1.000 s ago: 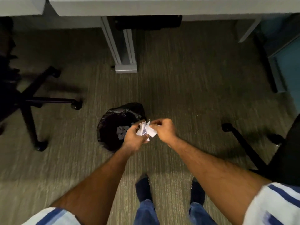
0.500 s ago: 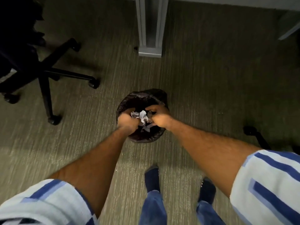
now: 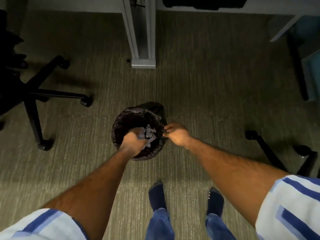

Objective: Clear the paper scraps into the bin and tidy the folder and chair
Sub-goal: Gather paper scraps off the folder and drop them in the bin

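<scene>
A small bin (image 3: 121,125) lined with a black bag stands on the carpet in front of my feet. Pale paper scraps (image 3: 150,134) lie inside it. My left hand (image 3: 133,143) reaches down into the bin, fingers curled among the scraps; whether it grips any is hidden by the back of the hand. My right hand (image 3: 175,134) is at the bin's right rim, its fingers pinched on the liner's edge. A black office chair (image 3: 34,96) stands to the left on its wheeled base. No folder is in view.
A grey desk leg (image 3: 143,49) stands on the floor beyond the bin. A second chair base (image 3: 266,149) with castors is at the right. A blue cabinet (image 3: 310,66) is at the far right. My feet (image 3: 156,193) are just behind the bin.
The crumpled paper that both hands held above the bin is now down in it. My left hand has sunk into the bin and my right hand has moved out to its right rim.
</scene>
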{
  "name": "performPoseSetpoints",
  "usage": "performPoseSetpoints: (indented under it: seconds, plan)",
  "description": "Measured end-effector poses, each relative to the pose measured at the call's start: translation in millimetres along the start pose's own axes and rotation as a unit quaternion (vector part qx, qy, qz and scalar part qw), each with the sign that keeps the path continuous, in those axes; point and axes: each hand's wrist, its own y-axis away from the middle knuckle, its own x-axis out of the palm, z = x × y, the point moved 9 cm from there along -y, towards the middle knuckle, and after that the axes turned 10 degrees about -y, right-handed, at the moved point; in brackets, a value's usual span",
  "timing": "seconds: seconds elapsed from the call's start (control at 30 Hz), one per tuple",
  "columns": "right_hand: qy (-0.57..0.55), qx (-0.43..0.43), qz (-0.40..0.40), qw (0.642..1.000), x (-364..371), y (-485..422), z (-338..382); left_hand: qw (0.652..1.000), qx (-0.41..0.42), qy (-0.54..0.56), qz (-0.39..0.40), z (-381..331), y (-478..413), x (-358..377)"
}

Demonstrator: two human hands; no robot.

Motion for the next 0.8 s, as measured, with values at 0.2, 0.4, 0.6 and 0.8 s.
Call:
performPoseSetpoints:
  seconds: [0.2,0.4,0.6,0.8]
  plan:
    - [-0.046,-0.005,-0.056,0.997,-68.0,23.9,-18.4,0.993,0.089,-0.058,0.057,-69.7,4.9,35.4]
    - [-0.099,-0.003,-0.107,0.989,-142.7,60.2,-61.0,0.98,0.136,-0.11,0.093,-129.8,23.9,87.2]
    - [-0.11,0.011,-0.159,0.981,-222.3,108.6,-109.2,0.951,0.208,-0.201,0.111,-198.4,59.6,128.2]
    - [-0.132,0.015,-0.234,0.963,-300.7,149.3,-146.7,0.917,0.282,-0.247,0.136,-275.3,95.8,167.0]
